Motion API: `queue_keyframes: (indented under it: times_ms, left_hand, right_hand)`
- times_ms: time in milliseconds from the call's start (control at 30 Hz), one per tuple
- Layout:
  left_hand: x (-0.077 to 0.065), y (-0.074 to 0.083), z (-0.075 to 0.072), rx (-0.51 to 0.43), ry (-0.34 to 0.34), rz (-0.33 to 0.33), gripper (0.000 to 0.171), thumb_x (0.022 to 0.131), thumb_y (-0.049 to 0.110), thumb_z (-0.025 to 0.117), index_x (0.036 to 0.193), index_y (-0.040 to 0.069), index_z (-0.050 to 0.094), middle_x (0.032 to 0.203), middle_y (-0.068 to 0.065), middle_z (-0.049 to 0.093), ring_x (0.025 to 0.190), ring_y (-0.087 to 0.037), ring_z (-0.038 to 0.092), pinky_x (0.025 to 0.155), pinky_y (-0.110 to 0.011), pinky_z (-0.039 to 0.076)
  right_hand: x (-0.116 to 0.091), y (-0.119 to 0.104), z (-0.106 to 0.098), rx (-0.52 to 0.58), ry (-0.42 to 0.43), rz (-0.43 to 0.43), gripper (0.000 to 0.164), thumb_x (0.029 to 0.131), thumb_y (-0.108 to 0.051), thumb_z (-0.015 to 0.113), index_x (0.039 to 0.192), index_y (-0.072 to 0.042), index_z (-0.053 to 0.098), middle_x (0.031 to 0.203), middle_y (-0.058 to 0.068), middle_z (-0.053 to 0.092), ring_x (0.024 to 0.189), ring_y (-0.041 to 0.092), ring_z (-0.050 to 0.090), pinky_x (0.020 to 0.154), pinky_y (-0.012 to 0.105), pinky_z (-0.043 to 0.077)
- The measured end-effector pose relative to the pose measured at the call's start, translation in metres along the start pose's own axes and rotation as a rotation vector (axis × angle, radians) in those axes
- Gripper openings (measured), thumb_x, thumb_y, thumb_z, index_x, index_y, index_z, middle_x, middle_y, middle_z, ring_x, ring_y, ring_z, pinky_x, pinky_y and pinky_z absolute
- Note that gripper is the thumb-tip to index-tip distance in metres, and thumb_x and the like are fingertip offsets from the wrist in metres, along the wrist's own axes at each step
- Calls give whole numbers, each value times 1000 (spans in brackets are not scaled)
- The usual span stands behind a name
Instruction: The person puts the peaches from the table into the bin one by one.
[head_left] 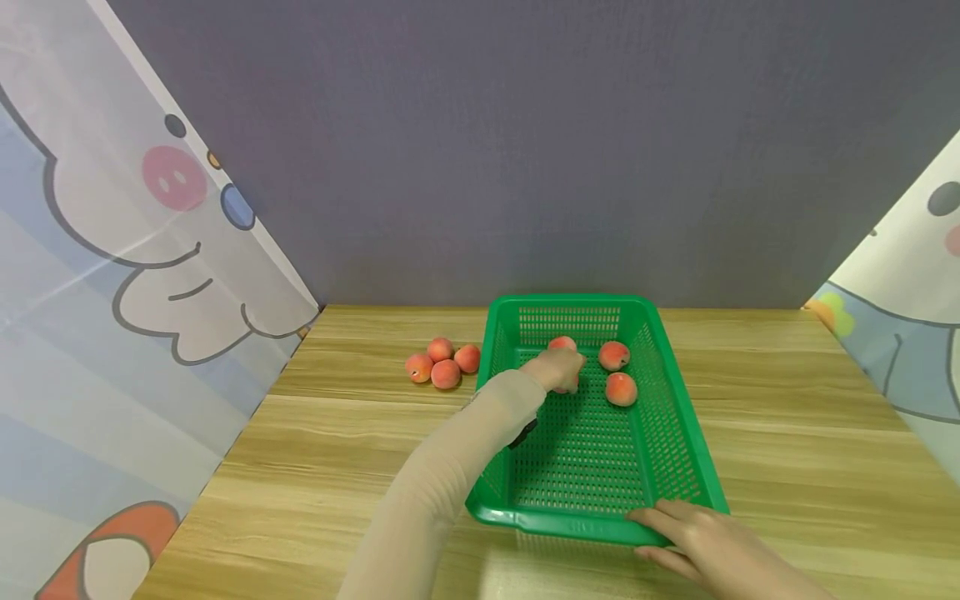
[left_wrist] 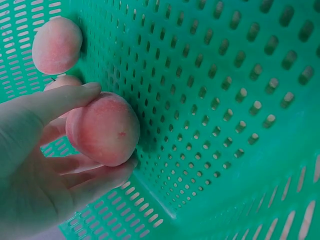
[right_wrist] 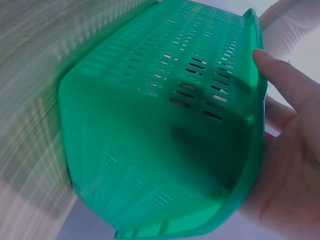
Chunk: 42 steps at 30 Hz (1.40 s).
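Note:
A green perforated basket (head_left: 678, 417) sits on the wooden table. My left hand (head_left: 567, 371) reaches into its far end and grips a peach (left_wrist: 102, 130) between thumb (left_wrist: 55, 102) and fingers, close to the basket's wall. Three more peaches lie inside: one behind the hand (head_left: 562, 342) and two to its right (head_left: 614, 356) (head_left: 621, 389). My right hand (head_left: 641, 533) holds the basket's near right rim, with the thumb (right_wrist: 272, 70) on top of the lip and the fingers beneath it.
Several loose peaches (head_left: 444, 364) lie in a cluster on the table left of the basket. A grey wall stands behind. Printed cartoon curtains (head_left: 112, 275) close in both sides. Bare wood (head_left: 315, 467) stretches across the near left of the table.

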<state>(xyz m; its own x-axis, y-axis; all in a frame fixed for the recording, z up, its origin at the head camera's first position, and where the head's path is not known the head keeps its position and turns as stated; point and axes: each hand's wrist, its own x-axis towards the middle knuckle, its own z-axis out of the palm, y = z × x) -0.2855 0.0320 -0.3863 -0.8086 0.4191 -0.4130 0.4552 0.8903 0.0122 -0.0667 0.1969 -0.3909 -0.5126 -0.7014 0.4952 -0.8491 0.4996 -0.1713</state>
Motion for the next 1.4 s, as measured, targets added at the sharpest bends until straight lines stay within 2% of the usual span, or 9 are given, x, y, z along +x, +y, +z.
queue_keyframes:
  times_ms: [100, 300, 600, 767, 867, 1167, 1300, 1400]
  left_hand:
    - [-1, -1, 0, 0, 8, 1, 34, 81, 24, 64, 113, 20, 55, 102, 3, 57, 78, -10, 53, 63, -25, 44]
    - [-15, 2, -6, 52, 34, 18, 33, 80, 29, 65, 110, 19, 55, 105, 5, 56, 90, -9, 55, 70, -23, 45]
    - [-24, 4, -13, 29, 40, 63, 39, 82, 28, 63, 117, 16, 52, 107, 3, 56, 88, -9, 55, 67, -22, 45]
    - [-30, 5, -21, 21, 50, 81, 33, 82, 26, 62, 113, 16, 55, 107, 4, 56, 90, -9, 54, 69, -22, 44]
    - [-35, 5, -27, 5, 53, 82, 35, 83, 25, 62, 115, 16, 54, 111, 4, 56, 92, -8, 53, 69, -21, 44]
    - [-57, -1, -47, -38, 67, 132, 39, 84, 20, 60, 121, 13, 51, 115, 1, 54, 70, -9, 49, 60, -20, 40]
    - [-68, -2, -57, -6, 85, 152, 41, 84, 23, 61, 123, 15, 50, 118, 2, 54, 71, -5, 51, 67, -18, 42]
    - [-78, -4, -63, -6, 111, 175, 42, 83, 25, 61, 122, 15, 50, 106, 4, 58, 74, -3, 52, 72, -18, 43]
  right_hand:
    - [0, 0, 0, -1, 1, -2, 31, 70, -23, 73, 97, -13, 62, 81, -8, 60, 69, 6, 59, 56, 9, 43]
    - [-1, 0, 0, 3, 1, 4, 30, 71, -23, 73, 97, -12, 62, 81, -9, 60, 68, 6, 59, 55, 9, 43]
    - [0, -1, -1, 6, -9, 14, 30, 72, -24, 72, 97, -12, 62, 81, -9, 59, 68, 7, 59, 54, 12, 44]
    - [0, -2, -2, 0, -17, 24, 30, 72, -24, 72, 97, -13, 62, 81, -9, 59, 68, 6, 59, 53, 12, 44]
    - [-1, -2, -3, 4, -35, 38, 30, 72, -24, 71, 98, -12, 62, 81, -8, 60, 69, 8, 59, 51, 15, 46]
    - [0, -2, -3, -7, -37, 33, 29, 72, -25, 72, 97, -13, 62, 80, -8, 60, 69, 9, 60, 51, 15, 45]
    - [0, -2, -3, -8, -44, 40, 30, 72, -25, 72, 97, -12, 62, 81, -7, 60, 69, 9, 60, 51, 17, 46]
    - [-1, -2, -4, -10, -49, 44, 30, 72, -25, 71, 97, -12, 62, 81, -7, 60, 69, 10, 60, 50, 18, 46]
